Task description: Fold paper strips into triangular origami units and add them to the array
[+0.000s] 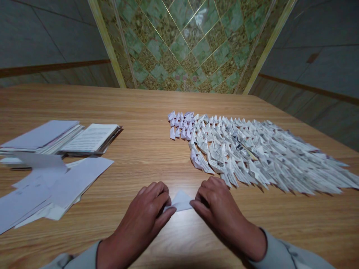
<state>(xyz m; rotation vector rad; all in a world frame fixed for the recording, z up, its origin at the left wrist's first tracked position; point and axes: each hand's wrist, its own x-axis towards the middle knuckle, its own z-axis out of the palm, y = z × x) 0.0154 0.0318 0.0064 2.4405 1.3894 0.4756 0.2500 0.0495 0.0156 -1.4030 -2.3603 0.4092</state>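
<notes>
A small piece of folded white paper [182,200] lies between my two hands at the front middle of the table, a triangular peak pointing away from me and a flat band along its near edge. My left hand [150,207] pinches its left end, thumb in front and fingers curled behind. At the other end, my right hand [220,203] grips the paper between thumb and curled fingers. Both ends of the paper are hidden by the fingers. Just beyond my right hand begin rows of folded paper boats [230,172].
Rows of paper boats, many printed, spread across the right side of the wooden table [140,145]. At left sit a stack of paper [42,136], a second printed stack [91,138] and loose white sheets [81,179]. A tiled wall [182,48] stands behind the table.
</notes>
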